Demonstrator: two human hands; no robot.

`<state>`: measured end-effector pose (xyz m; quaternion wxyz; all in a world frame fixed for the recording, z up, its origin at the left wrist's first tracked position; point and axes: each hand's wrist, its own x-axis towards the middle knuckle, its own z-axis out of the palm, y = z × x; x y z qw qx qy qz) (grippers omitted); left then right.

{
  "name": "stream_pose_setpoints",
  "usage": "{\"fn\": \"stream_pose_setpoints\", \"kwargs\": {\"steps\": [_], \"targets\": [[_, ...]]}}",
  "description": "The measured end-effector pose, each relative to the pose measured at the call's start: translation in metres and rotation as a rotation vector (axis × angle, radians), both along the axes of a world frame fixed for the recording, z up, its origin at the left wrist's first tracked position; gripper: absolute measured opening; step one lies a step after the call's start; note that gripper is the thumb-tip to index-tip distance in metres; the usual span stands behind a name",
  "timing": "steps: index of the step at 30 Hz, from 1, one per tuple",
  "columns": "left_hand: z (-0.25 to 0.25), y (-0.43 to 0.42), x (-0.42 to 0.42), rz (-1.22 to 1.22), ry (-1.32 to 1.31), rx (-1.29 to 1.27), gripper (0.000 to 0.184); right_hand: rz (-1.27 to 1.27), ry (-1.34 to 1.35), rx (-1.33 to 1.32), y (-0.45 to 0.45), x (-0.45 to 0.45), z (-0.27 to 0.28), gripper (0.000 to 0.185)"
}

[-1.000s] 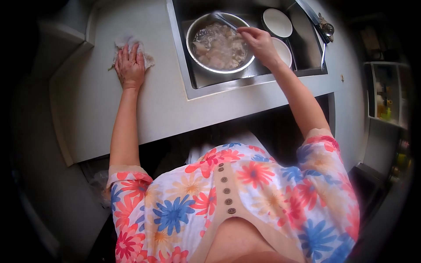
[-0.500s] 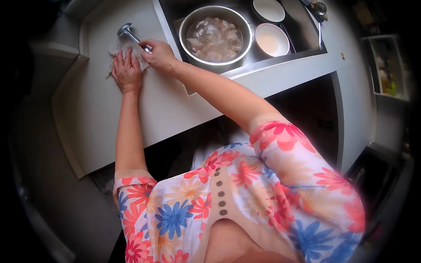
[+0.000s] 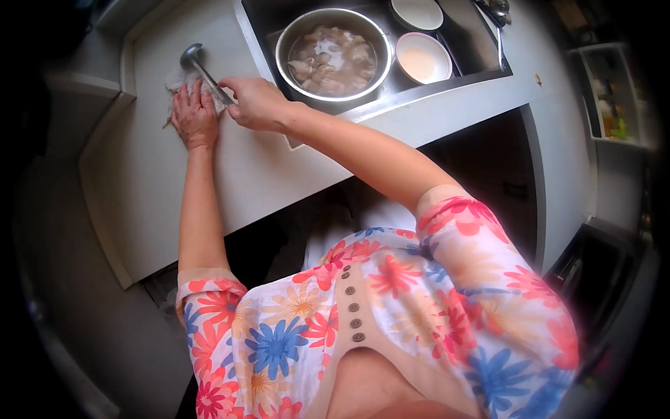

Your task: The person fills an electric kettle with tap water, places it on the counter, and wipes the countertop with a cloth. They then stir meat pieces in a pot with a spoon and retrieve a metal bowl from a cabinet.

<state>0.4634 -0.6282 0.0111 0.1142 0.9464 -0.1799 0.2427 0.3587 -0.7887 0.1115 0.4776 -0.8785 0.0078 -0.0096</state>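
Note:
My right hand (image 3: 257, 104) is closed around the handle of a metal ladle (image 3: 204, 74). The ladle's round head points to the far left, over the back of a crumpled whitish cloth (image 3: 174, 81) on the counter. My left hand (image 3: 195, 120) lies flat on that cloth with its fingers stretched out, just beside the ladle's handle. Right of my hands, a large metal pot (image 3: 283, 59) holds pale chunks in cloudy liquid, partly topped with white foam.
The pale counter (image 3: 160, 209) runs under my arms. Beside the pot stand a pink-rimmed bowl (image 3: 424, 61) with whitish liquid and a second pale bowl (image 3: 417, 12). Metal utensils (image 3: 500, 38) lie at the back right. A raised ledge (image 3: 128, 70) borders the counter's left.
The ladle has turned, showing more of its round head. The pot, bowls and my hands appear slightly further left and up in view. My left hand stays on the cloth.

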Motion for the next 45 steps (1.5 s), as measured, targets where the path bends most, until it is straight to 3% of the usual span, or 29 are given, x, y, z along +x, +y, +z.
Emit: {"fn": "stream_pose_setpoints", "kwargs": {"steps": [3,7,9,13,15,19,20,23,25,27,28,30,31,35,37,38,39,41,43,45], "targets": [[-0.002,0.001,0.002,0.011,0.004,0.038,0.037,0.021,-0.165,0.069,-0.010,-0.036,0.003,0.034],[0.002,0.001,-0.001,-0.010,-0.006,0.048,0.037,0.119,-0.165,0.203,-0.041,-0.129,0.048,0.026],[0.007,0.000,-0.003,-0.024,-0.015,0.029,0.036,0.083,-0.003,0.299,-0.064,-0.182,0.025,0.022],[0.008,0.001,-0.001,-0.097,-0.031,0.039,0.036,-0.360,0.382,0.542,-0.133,-0.279,-0.011,0.022],[0.008,0.005,0.003,-0.152,0.001,0.011,0.037,-0.640,0.561,0.534,-0.178,-0.334,-0.044,0.029],[-0.004,0.029,0.033,-0.250,-0.019,0.117,0.040,-1.309,0.624,0.623,-0.275,-0.461,-0.124,0.042],[-0.001,0.033,0.042,-0.265,0.088,0.116,0.041,-1.447,0.614,0.660,-0.298,-0.493,-0.138,0.045],[0.004,0.058,0.072,-0.341,0.236,0.234,0.041,-1.691,0.551,0.635,-0.351,-0.559,-0.157,0.052],[0.037,0.044,0.047,-0.212,0.017,0.843,0.037,-1.751,0.474,0.656,-0.374,-0.574,-0.160,0.059],[0.051,0.007,0.012,-0.185,-0.054,0.667,0.034,-1.748,0.422,0.685,-0.396,-0.579,-0.159,0.062],[0.050,-0.008,-0.009,-0.211,0.007,0.195,0.032,-1.730,0.376,0.725,-0.409,-0.582,-0.163,0.064],[0.062,-0.052,-0.073,-0.300,0.082,-0.301,0.030,-1.705,0.323,0.856,-0.430,-0.587,-0.172,0.034],[0.073,-0.091,-0.118,-0.381,0.095,-0.325,0.030,-1.658,0.358,0.897,-0.440,-0.591,-0.179,0.023],[0.068,-0.211,-0.269,-0.686,0.256,-0.322,0.028,-1.565,0.403,0.713,-0.416,-0.585,-0.175,0.026],[0.051,-0.250,-0.324,-0.824,0.201,-0.098,0.027,-1.460,0.275,0.551,-0.392,-0.598,-0.185,0.011],[0.042,-0.266,-0.347,-0.857,0.128,0.077,0.026,-1.400,0.242,0.491,-0.372,-0.597,-0.171,0.013],[0.031,-0.276,-0.356,-0.856,0.083,0.070,0.027,-1.327,0.264,0.499,-0.350,-0.593,-0.162,0.016],[0.024,-0.303,-0.375,-0.890,0.064,-0.022,0.027,-1.432,0.439,0.522,-0.307,-0.605,-0.164,0.009],[0.022,-0.325,-0.387,-0.933,0.107,-0.208,0.027,-1.383,0.441,0.499,-0.262,-0.637,-0.181,0.028],[0.003,-0.343,-0.400,-1.009,0.259,-0.220,0.026,-1.381,0.482,0.407,-0.218,-0.664,-0.194,0.024]]}}
